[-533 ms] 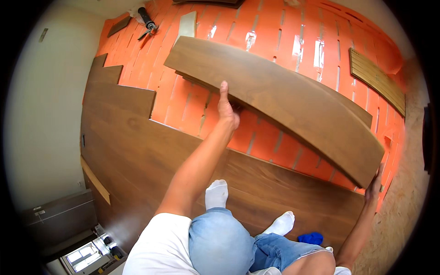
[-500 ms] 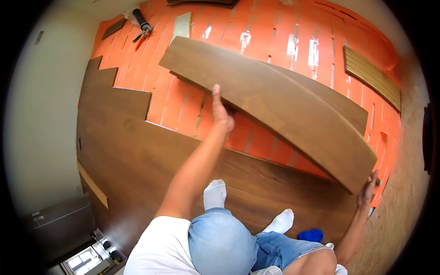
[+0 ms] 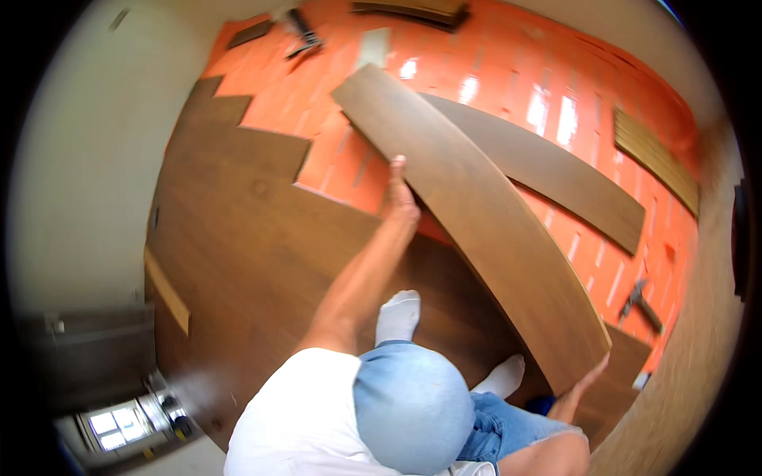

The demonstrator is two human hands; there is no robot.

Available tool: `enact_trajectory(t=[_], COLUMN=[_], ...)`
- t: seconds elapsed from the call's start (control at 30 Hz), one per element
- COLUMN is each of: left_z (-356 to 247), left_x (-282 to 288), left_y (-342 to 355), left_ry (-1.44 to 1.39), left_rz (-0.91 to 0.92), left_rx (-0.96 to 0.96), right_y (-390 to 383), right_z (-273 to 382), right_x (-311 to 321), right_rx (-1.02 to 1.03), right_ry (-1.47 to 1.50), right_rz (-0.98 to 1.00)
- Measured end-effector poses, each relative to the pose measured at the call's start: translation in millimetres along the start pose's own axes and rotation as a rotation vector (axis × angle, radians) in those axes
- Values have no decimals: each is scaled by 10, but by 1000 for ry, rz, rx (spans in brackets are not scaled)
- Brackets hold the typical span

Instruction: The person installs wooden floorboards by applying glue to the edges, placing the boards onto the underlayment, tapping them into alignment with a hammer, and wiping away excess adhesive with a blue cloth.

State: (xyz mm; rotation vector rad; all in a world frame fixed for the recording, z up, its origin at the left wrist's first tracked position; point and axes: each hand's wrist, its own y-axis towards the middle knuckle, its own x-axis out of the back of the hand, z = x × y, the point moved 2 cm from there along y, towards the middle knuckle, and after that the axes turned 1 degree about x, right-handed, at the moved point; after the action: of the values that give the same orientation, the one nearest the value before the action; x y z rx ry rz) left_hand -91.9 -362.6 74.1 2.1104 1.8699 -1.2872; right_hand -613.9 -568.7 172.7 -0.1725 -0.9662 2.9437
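A long brown floor plank (image 3: 484, 230) slants across the middle, held up by both my hands. My left hand (image 3: 402, 194) grips its near long edge toward the far end, thumb on top and fingers hidden underneath. At the near right end, my right hand (image 3: 583, 387) holds the plank's corner, its fingers partly hidden. Another brown plank (image 3: 556, 159) lies behind it on the orange underlayment (image 3: 508, 87). On the left, laid brown flooring (image 3: 230, 206) ends in a stepped edge.
A hammer (image 3: 641, 305) lies at the right. Beyond it is a grooved plank piece (image 3: 655, 163). At the far left are a caulking gun (image 3: 304, 36) and a pale rectangular piece (image 3: 373, 47). A wood strip (image 3: 167, 289) lies by the left wall (image 3: 95, 174).
The held plank has turned, its near right end swinging toward me with my right hand. The hammer and more of the plank behind are now uncovered. The view has shifted.
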Motion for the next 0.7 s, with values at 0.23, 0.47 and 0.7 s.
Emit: enact_trajectory(t=[0.23,0.47,0.7], left_z=[-839,-1438,-1912], left_x=[551,1594,2271], left_y=[-822,-1159,-1372], left_ry=[-13,-122,-76], left_rz=[-58,-219,-390], left_rx=[-81,-229,-355], right_y=[21,426,-93], right_z=[-57,-422,-802], right_x=[-108,-623,-1359], right_rx=[121,60,85], right_ry=[-206,-227,-457], right_rz=[193,447,479])
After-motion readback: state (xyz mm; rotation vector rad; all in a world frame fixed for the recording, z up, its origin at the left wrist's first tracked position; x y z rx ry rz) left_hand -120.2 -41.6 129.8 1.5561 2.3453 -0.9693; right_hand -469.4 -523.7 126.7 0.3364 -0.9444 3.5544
